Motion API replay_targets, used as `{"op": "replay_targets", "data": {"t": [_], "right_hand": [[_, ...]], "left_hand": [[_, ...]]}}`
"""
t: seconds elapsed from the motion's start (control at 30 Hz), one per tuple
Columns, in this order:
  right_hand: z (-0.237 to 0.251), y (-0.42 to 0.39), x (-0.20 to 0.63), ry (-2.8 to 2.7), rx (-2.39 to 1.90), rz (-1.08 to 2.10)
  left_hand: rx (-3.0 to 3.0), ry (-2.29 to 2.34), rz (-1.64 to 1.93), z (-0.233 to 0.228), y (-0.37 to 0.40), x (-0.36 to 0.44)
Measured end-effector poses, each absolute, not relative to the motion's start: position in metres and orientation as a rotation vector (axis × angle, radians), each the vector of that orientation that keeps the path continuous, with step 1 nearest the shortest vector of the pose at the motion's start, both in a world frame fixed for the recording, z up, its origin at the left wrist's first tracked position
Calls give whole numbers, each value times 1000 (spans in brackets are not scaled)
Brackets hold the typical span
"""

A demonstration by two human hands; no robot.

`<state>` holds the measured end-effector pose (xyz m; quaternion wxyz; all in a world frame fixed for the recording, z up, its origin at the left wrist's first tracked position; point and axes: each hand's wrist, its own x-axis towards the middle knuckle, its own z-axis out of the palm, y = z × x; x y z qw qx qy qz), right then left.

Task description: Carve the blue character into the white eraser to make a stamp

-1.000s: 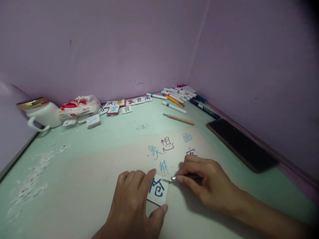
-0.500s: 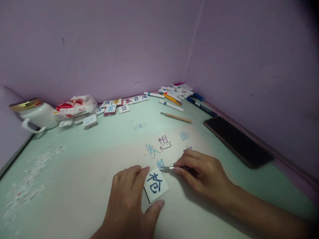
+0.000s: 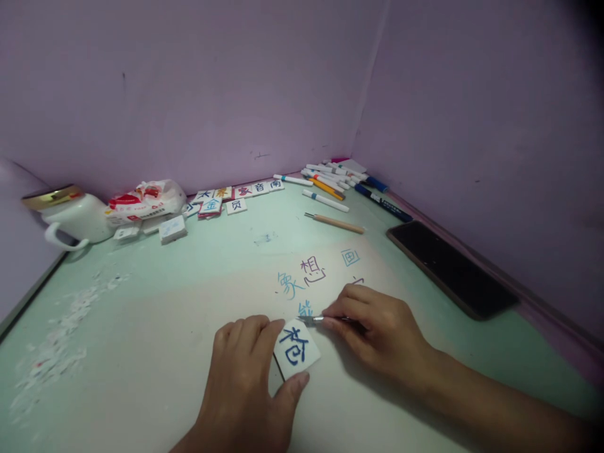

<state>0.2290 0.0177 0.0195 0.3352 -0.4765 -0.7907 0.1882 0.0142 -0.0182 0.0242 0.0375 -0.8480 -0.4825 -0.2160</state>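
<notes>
Left hand (image 3: 245, 384): rests palm down on the tabletop (image 3: 155, 327), fingers and thumb closed around the left edge and the near corner of a small white tile (image 3: 296, 348), pinning it flat.
Tile: lies on the tabletop near the front centre, turned slightly askew, with a blue hand-drawn character on its upper face.
Right hand (image 3: 377, 333): curled shut in a pinch grip on a thin metal-tipped tool (image 3: 317, 319), thumb and fingertips bunched on its shaft.
Tool: lies almost level, its tip pointing left and meeting the far upper edge of the tile.
Tabletop writing (image 3: 311, 274): several characters in blue and dark ink are drawn straight on the surface just beyond the two hands; one is partly hidden by the right hand.
Phone (image 3: 450, 267): dark, flat, screen up, to the right near the wall.
Wooden-handled tool (image 3: 336, 223): lies alone, between the writing and the markers.
Markers (image 3: 333, 179): a loose heap in the far corner.
Other tiles (image 3: 236, 194): a row with characters along the back wall.
Packet (image 3: 144, 200): white and red, crumpled, left of that row.
White mug (image 3: 75, 217): far left, lying on its side.
Scraps (image 3: 61, 340): pale crumbs scattered over the left part of the tabletop.
</notes>
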Motion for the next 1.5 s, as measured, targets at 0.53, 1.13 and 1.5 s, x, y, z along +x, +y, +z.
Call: {"op": "replay_targets", "data": {"t": [0.53,1.13,1.5], "right_hand": [[16,22,229,-2186,-1221,391],[18,8,229,-2161,-1222,347],[16,15,222,-2183,-1268,345]], "left_hand": [[-2621,-1487,-721,23,-19,14],[-2669,-1565,-752,23,-20,16],[-2730,-1548,-837,19,-20,16]]}}
